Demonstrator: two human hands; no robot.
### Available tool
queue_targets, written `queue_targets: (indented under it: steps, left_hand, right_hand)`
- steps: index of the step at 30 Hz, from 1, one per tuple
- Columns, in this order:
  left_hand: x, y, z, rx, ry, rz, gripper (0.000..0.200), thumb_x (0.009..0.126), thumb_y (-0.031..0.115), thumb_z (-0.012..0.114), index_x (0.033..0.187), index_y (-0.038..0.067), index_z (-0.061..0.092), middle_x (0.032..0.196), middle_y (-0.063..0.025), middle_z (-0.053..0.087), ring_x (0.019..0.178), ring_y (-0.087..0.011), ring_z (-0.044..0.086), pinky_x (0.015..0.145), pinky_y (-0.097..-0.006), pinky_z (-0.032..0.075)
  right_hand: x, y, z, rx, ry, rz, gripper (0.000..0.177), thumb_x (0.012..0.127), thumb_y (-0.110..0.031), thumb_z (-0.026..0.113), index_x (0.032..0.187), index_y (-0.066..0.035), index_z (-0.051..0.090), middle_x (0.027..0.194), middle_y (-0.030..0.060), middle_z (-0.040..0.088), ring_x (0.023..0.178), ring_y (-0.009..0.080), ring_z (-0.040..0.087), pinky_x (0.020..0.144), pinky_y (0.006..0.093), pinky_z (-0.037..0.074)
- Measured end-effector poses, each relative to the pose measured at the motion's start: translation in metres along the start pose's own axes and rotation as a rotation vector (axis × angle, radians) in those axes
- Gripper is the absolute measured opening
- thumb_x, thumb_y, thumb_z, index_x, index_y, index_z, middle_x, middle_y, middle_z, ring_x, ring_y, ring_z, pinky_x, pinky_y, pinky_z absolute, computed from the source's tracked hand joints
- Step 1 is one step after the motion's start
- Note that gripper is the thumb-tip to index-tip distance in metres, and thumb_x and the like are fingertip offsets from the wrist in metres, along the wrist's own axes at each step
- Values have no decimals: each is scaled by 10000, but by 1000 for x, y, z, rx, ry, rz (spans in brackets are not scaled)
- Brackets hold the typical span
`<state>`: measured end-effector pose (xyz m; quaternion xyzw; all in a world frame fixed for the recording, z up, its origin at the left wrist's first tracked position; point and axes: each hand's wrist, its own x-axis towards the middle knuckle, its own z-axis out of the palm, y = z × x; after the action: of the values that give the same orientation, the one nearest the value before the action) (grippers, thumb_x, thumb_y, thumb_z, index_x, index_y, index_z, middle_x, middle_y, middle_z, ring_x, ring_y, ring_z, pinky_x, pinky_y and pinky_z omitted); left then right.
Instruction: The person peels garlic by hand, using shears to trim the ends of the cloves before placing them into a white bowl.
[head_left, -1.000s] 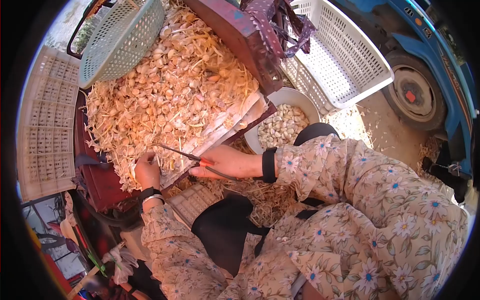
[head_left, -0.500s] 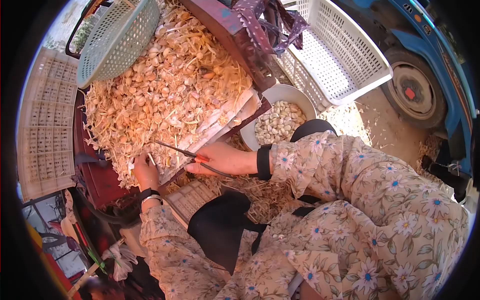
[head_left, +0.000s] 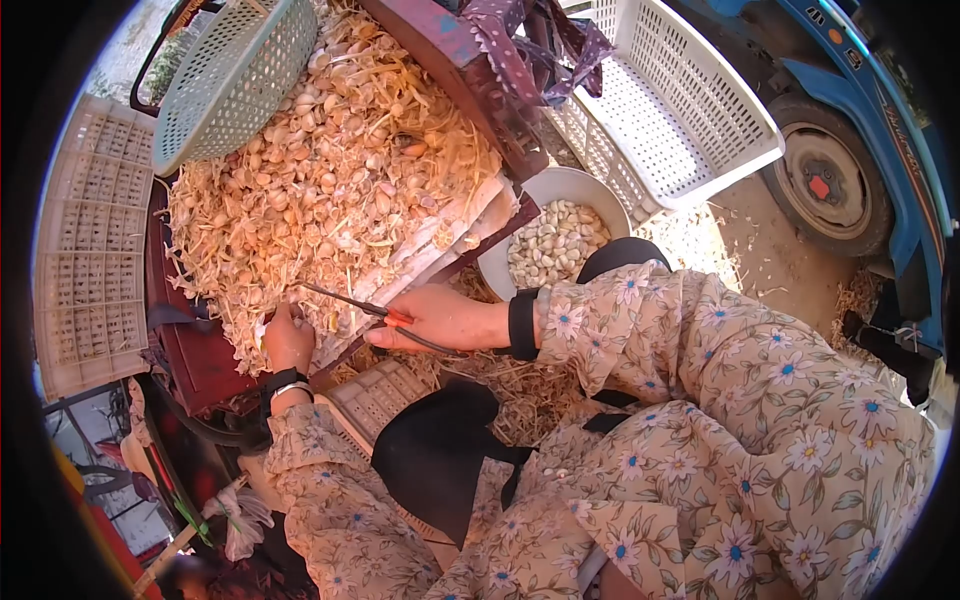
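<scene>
Far left: white tray (head_left: pixel 90 250) stands on edge beside the dark red platform (head_left: pixel 195 360). Green basket (head_left: pixel 235 80) leans tilted over the top of the garlic pile (head_left: pixel 330 170), which is bulbs, dry skins & stalks heaped across the platform.

Left hand (head_left: pixel 288 338) sits at the pile's near edge, knuckles up, fingers curled tight together into the husks. Prob. pinching a bulb or stalk, but what's inside the grip is hidden.

Scissors (head_left: pixel 345 299) point at that hand, w/ the tips just beside its fingers. Right hand (head_left: pixel 440 315) is closed round the red handles, thumb on top. Can't tell if the blades are parted.

Right of the wrist: white bowl (head_left: pixel 585 185) w/ pale trimmed garlic (head_left: pixel 555 245), on the ground near the platform corner and partly behind the right sleeve. Beyond it sit a white crate (head_left: pixel 680 110) and a blue vehicle's wheel (head_left: pixel 825 185).

Risks, as I judge them:
- A nicked left finger is the main one. The tips are v. close to it and loose husk covers the fingertips, so a cut made by feel could catch skin.
- The bulb could slip. Dry skins are slick, and at the platform edge it would drop into the straw below.
- The bowl could get knocked, as it's tucked near the right elbow & knee.
- The basket may slide, since it only leans on loose garlic.
</scene>
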<state>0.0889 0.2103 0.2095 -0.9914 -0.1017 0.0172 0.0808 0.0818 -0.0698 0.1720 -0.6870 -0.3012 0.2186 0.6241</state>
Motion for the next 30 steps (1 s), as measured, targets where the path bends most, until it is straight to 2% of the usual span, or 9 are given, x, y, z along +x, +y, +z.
queue_targets:
  steps: [3,6,10,11,15,21,24,27,30]
  left_hand:
    - [-8,-3,2,-655,40,-242,125,820,145,576,884,43,543,728,-82,603,598,-167,570,546,-276,448]
    - [-30,15,-15,-1243,127,-297,151,892,219,518,887,68,522,691,-35,564,548,-67,492,475,-195,391]
    - [-68,46,-48,-1851,14,-300,194,923,281,459,976,96,481,648,-32,502,461,-60,372,393,-191,287]
    - [-77,56,-57,-1962,-72,-261,203,929,292,446,913,90,435,640,-18,435,465,-61,340,392,-184,272]
    - [-95,78,-65,-2060,-71,-245,215,926,289,452,1044,110,456,610,-9,401,454,-56,320,402,-181,258]
    - [-108,100,-74,-1993,-83,-182,187,928,279,450,1014,114,447,641,-19,421,465,-56,315,411,-175,257]
    - [-114,107,-71,-1994,-13,-147,169,925,266,457,997,114,439,643,-17,416,475,-54,315,414,-172,258]
    - [-117,101,-68,-2007,-21,-123,153,924,251,461,996,118,435,645,-14,410,481,-52,312,414,-171,258]
    - [-123,96,-69,-2065,-38,-171,133,924,239,462,986,126,432,633,-8,398,479,-51,306,412,-171,257]
  right_hand:
    - [-1,-5,-5,-35,-36,41,595,818,-570,477,612,-13,523,554,166,506,563,341,528,535,401,395]
    - [-1,-3,-2,6,9,38,584,809,-558,504,618,-7,535,551,176,507,579,351,540,542,405,399]
    - [-6,-10,-1,-107,67,20,530,773,-533,565,697,-8,578,622,172,560,645,352,578,585,409,434]
    - [-11,-15,-3,-144,91,20,517,762,-524,582,722,-9,586,651,168,574,666,351,585,602,410,444]
    - [-19,-26,-5,-299,122,-23,494,743,-486,627,838,-8,544,760,159,571,707,342,578,613,401,448]
    - [-18,-19,1,-330,162,-187,478,728,-461,648,831,-7,541,789,166,565,722,355,572,618,430,442]
    - [-20,-17,2,-336,90,-151,472,739,-466,635,809,-10,537,791,173,564,719,357,570,613,435,440]
    - [-21,-13,5,-349,92,-202,461,748,-465,627,746,-14,537,708,168,569,668,378,564,585,440,438]
    - [-18,-4,8,-291,-54,-262,495,777,-496,591,672,-17,523,580,129,549,565,321,572,514,393,441]
